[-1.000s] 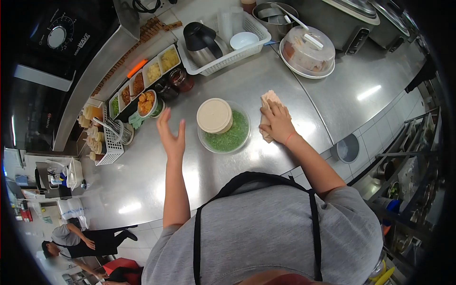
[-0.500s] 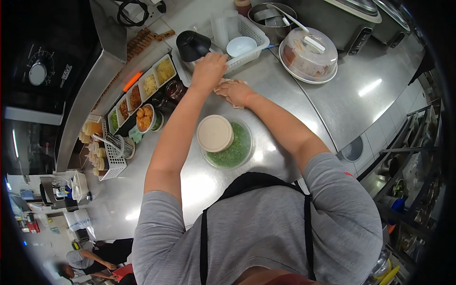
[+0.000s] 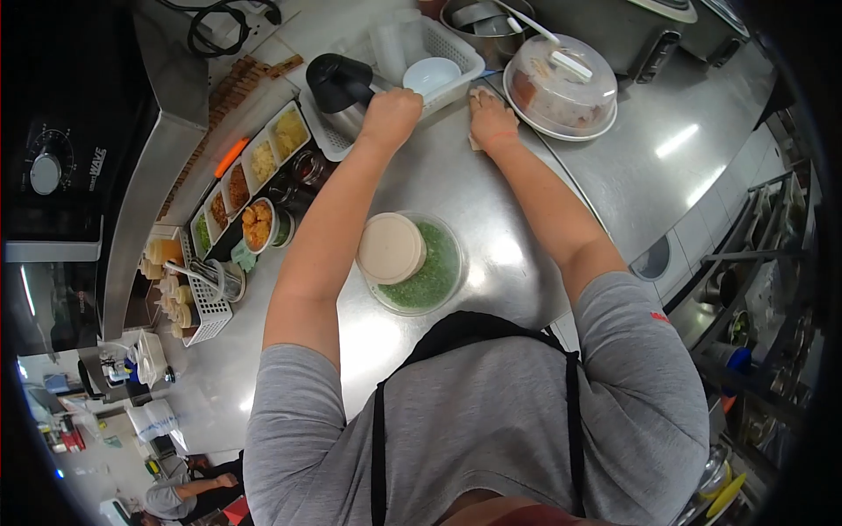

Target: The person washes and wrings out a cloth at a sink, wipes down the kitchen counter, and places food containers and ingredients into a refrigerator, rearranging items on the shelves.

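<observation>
Seen from above, a person's left hand (image 3: 393, 118) curls at the near edge of a white basket (image 3: 455, 95), while the right hand (image 3: 493, 121) presses a pale cloth (image 3: 474, 143) against the steel table (image 3: 498, 223).

The left hand (image 3: 392, 117) has moved to the basket (image 3: 458, 88), the right hand (image 3: 492, 119) and cloth (image 3: 474, 143) near the domed cover (image 3: 561, 86).

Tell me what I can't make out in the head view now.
Head view:
Left hand: its back hides the grip, whether on jug or basket.
Cloth: mostly hidden under the right hand.
Lidded container: opaque top hides its contents.
Grey cooker: cut off by the top edge.
Dial: markings too small to read.
</observation>
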{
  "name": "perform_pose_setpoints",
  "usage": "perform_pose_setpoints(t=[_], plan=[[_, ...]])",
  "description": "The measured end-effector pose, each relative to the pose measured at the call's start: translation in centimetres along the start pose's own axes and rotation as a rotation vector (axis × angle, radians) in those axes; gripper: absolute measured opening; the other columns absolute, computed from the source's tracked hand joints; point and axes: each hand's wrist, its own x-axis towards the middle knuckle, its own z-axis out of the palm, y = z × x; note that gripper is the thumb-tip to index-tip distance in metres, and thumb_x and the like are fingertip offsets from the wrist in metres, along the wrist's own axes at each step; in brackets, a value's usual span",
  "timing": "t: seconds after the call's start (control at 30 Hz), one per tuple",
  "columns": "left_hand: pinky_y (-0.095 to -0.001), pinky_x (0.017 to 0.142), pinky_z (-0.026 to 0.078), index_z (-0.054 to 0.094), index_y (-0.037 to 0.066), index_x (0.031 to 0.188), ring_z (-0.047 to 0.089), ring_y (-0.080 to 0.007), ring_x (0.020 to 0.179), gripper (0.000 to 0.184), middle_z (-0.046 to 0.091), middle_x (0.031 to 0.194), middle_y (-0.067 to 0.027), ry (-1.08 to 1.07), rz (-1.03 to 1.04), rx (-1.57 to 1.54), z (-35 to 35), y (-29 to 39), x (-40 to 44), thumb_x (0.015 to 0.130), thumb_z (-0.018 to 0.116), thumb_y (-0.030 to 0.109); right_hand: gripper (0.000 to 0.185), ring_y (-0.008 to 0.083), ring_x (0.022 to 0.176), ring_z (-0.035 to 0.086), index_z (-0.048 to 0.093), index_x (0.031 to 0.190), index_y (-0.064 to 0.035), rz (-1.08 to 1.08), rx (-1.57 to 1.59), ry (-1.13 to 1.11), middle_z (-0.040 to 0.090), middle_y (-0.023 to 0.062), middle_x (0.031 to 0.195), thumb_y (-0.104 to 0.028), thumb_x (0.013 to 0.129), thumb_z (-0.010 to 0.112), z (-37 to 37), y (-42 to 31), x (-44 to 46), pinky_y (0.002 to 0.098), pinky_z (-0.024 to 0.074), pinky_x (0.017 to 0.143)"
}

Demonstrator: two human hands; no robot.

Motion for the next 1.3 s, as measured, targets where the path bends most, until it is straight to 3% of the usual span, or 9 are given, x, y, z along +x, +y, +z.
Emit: perform_pose_setpoints(t=[0.37, 0.6, 0.67, 0.77, 0.93, 1.03, 1.1, 1.13, 1.3], plan=[[-0.0333, 0.065, 0.046, 0.058, 0.009, 0.107, 0.059, -0.0243, 0.075, 0.03, 0.057, 0.093, -0.0107, 0.063, -0.393, -0.623, -9.8, 1.2, -8.4, 0.079, 0.06, 0.021, 0.053, 0.0239, 0.129, 0.028, 0.036, 0.13, -0.0113, 0.311, -0.119, -0.106, 0.026, 0.011, 0.141, -0.011, 0.078, 0.048, -7.2, 6.2, -17.6, 0.0491, 0.0303, 0.099], [-0.0219, 0.059, 0.044, 0.034, 0.007, 0.132, 0.055, -0.0105, 0.07, 0.063, 0.051, 0.114, -0.0086, -0.001, -0.991, -1.234, -9.7, 1.7, -22.1, 0.087, 0.042, 0.051, 0.033, 0.0302, 0.106, 0.051, 0.05, 0.113, 0.0019, 0.789, 0.123, 0.169, 0.055, 0.0201, 0.111, -0.018, 0.091, 0.035, -14.4, 20.8, -30.5, 0.0353, 0.0387, 0.091], [-0.0214, 0.057, 0.045, 0.03, 0.008, 0.134, 0.055, -0.0108, 0.07, 0.07, 0.048, 0.119, -0.0093, -0.084, -1.016, -1.369, -8.4, 3.6, -23.7, 0.086, 0.036, 0.058, 0.042, 0.0241, 0.097, 0.053, 0.052, 0.115, -0.0003, 1.031, 0.804, 0.023, 0.059, 0.0144, 0.103, -0.03, 0.093, 0.031, -16.8, 12.6, -27.4, 0.0324, 0.0389, 0.087], [-0.0225, 0.055, 0.047, 0.025, 0.009, 0.136, 0.057, -0.0121, 0.071, 0.076, 0.044, 0.125, -0.0111, -0.27, -0.982, -1.687, -7.9, 6.1, -24.1, 0.085, 0.027, 0.065, 0.039, 0.0247, 0.117, 0.042, 0.043, 0.125, -0.0043, 0.113, 0.516, 0.093, 0.047, 0.0136, 0.123, -0.023, 0.093, 0.031, -10.1, 0.1, -26.8, 0.0296, 0.0295, 0.1], [-0.0248, 0.056, 0.051, 0.029, 0.003, 0.131, 0.061, -0.0183, 0.079, 0.076, 0.053, 0.114, -0.0148, -0.53, -0.887, -1.889, -5.4, 6.8, -24.3, 0.085, 0.025, 0.064, 0.039, 0.0224, 0.116, 0.044, 0.047, 0.122, -0.014, -0.108, 0.248, -0.032, 0.047, 0.0043, 0.127, -0.012, 0.084, 0.042, -8.7, -4.5, -27.1, 0.0384, 0.0321, 0.098], [-0.0266, 0.059, 0.053, 0.03, -0.001, 0.128, 0.063, -0.0213, 0.081, 0.076, 0.057, 0.105, -0.0156, -0.562, -0.918, -1.868, -5.9, 8.3, -24.4, 0.086, 0.026, 0.062, 0.036, 0.0293, 0.101, 0.053, 0.051, 0.115, -0.0059, 0.644, 0.203, -0.075, 0.054, 0.0167, 0.114, -0.026, 0.091, 0.032, -13.4, 6.5, -30.6, 0.0384, 0.0407, 0.087], [-0.0276, 0.058, 0.053, 0.03, 0.001, 0.128, 0.063, -0.0236, 0.079, 0.072, 0.058, 0.103, -0.0162, -0.58, -0.927, -1.911, -5.4, 8.2, -24.8, 0.087, 0.027, 0.061, 0.034, 0.0255, 0.096, 0.058, 0.052, 0.114, -0.0019, 0.533, 0.121, 0.369, 0.061, 0.015, 0.099, -0.005, 0.08, 0.048, -9.8, 20.8, -39.1, 0.0342, 0.0466, 0.08], [-0.0286, 0.056, 0.053, 0.03, 0.004, 0.128, 0.064, -0.026, 0.077, 0.069, 0.059, 0.101, -0.0168, -0.597, -0.942, -1.947, -5.2, 8.1, -24.8, 0.088, 0.028, 0.059, 0.035, 0.0231, 0.101, 0.057, 0.052, 0.115, -0.0023, 0.994, -0.089, -0.102, 0.059, 0.0168, 0.106, -0.011, 0.081, 0.05, -14.9, 18.6, -41.5, 0.0321, 0.0448, 0.083], [-0.0284, 0.055, 0.054, 0.027, 0.005, 0.129, 0.065, -0.0278, 0.072, 0.063, 0.059, 0.099, -0.0194, -0.547, -0.926, -1.894, -6.6, 8.6, -24.2, 0.09, 0.03, 0.054, 0.034, 0.0225, 0.101, 0.056, 0.054, 0.113, -0.0014, 1.035, 0.414, 0.698, 0.058, 0.0142, 0.111, -0.016, 0.082, 0.051, -18.0, 19.8, -45.2, 0.0305, 0.043, 0.086]])
